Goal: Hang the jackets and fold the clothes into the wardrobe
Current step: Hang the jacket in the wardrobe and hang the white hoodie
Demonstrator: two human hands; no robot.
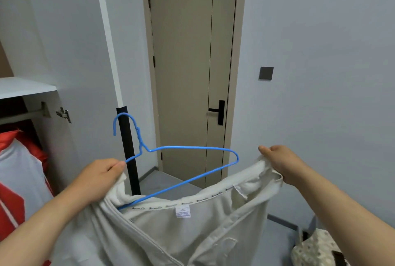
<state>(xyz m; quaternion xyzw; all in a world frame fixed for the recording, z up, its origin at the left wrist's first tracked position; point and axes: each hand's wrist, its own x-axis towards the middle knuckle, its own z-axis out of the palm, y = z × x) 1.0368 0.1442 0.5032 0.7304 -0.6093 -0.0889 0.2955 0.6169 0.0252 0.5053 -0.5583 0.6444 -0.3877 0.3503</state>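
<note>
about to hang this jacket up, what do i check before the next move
1. Left hand pinches the hanger wire: ok
2. Right hand grips the jacket at its shoulder: ok
3. Hanger's left end tucked under the collar: ok
4. Hanger's right end inside the jacket: not ok, it sits bare above the collar
5. Free space on the wardrobe rail: cannot tell, the rail is mostly out of view and a red and white garment sits below it
</note>
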